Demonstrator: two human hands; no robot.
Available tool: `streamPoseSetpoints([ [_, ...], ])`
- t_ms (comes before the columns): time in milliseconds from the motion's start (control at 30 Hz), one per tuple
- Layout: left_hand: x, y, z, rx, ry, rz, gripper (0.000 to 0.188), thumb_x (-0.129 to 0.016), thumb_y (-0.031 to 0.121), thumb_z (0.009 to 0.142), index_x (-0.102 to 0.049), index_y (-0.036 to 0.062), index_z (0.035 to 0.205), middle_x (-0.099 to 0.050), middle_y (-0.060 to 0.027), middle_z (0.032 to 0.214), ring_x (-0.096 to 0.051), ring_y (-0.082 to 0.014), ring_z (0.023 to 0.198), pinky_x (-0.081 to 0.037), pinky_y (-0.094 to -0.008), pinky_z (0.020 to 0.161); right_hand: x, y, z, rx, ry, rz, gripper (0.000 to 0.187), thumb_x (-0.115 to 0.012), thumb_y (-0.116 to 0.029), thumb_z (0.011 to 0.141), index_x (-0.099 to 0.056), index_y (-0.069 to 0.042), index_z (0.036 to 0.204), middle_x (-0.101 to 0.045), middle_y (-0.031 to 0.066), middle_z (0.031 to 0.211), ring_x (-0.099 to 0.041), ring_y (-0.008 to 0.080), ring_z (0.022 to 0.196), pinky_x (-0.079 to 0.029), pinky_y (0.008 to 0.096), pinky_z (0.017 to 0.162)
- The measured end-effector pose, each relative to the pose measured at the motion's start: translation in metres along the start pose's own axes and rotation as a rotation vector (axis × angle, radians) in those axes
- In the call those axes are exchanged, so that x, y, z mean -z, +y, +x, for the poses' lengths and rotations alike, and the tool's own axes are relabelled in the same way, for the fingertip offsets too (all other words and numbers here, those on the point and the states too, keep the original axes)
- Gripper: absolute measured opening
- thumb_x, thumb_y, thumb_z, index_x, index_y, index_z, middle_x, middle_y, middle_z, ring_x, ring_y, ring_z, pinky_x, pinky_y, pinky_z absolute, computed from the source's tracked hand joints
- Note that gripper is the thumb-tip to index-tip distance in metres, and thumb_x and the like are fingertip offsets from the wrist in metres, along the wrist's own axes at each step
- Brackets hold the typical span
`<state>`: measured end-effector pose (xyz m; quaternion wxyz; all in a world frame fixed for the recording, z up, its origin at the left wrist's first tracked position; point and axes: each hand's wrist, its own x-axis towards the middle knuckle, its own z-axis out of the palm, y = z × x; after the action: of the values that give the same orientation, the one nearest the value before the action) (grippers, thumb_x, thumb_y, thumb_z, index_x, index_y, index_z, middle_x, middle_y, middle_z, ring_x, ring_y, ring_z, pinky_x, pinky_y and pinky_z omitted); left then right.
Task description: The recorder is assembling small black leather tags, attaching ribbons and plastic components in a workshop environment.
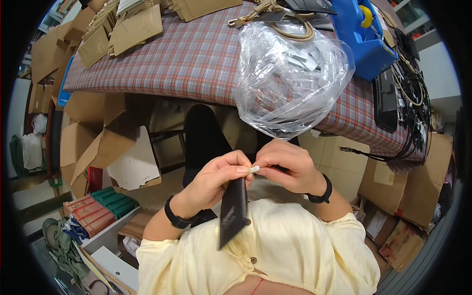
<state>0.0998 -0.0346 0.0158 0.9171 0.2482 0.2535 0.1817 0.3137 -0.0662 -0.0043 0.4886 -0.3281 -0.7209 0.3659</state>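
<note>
A small white piece (253, 169), perhaps a tag or label, is pinched between the fingertips of both hands in front of my chest. My left hand (224, 172) closes on it from one side, my right hand (286, 166) from the other. From under my left hand hangs a flat black tag-like piece (233, 214) with pale marking and a ribbed edge; its exact kind does not show. On the table just beyond my hands lies a clear plastic bag (295, 78) with small white pieces inside. Its lower part hangs over the near edge.
A checked cloth covers the table (196, 54). Tan cards (137, 32) lie at its far left. Tan straps with a metal clasp (241, 21), a blue tape dispenser (364, 39) and black cords (410, 93) lie toward the right. Open cardboard boxes (91, 142) stand on both sides.
</note>
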Motion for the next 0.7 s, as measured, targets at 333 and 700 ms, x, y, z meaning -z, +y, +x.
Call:
streamPoseSetpoints([
  [333,0.007,0.006,-0.011,0.126,-0.065,0.118,0.012,-0.055,0.015,0.095,-0.056,0.003,0.096,-0.059,-0.0005,0.087,-0.053,-0.0065,0.076,-0.044,-0.0217,0.069,0.0,-0.003,0.003,0.072,0.047,-0.215,0.026,-0.074,-0.001,0.077,-0.064,-0.001,0.101,-0.064,0.0104,0.092,-0.064,0.0215,0.078,-0.052,0.028,0.067],
  [700,-0.003,0.011,-0.008,-0.078,0.047,0.482,0.014,-0.054,0.017,0.097,-0.055,0.0034,0.098,-0.055,0.0018,0.085,-0.048,-0.0025,0.076,-0.041,-0.0193,0.069,-0.014,-0.005,-0.007,-0.177,0.057,0.218,0.021,-0.074,-0.001,0.079,-0.066,-0.001,0.098,-0.062,0.0074,0.096,-0.057,0.0099,0.071,-0.046,0.0234,0.061],
])
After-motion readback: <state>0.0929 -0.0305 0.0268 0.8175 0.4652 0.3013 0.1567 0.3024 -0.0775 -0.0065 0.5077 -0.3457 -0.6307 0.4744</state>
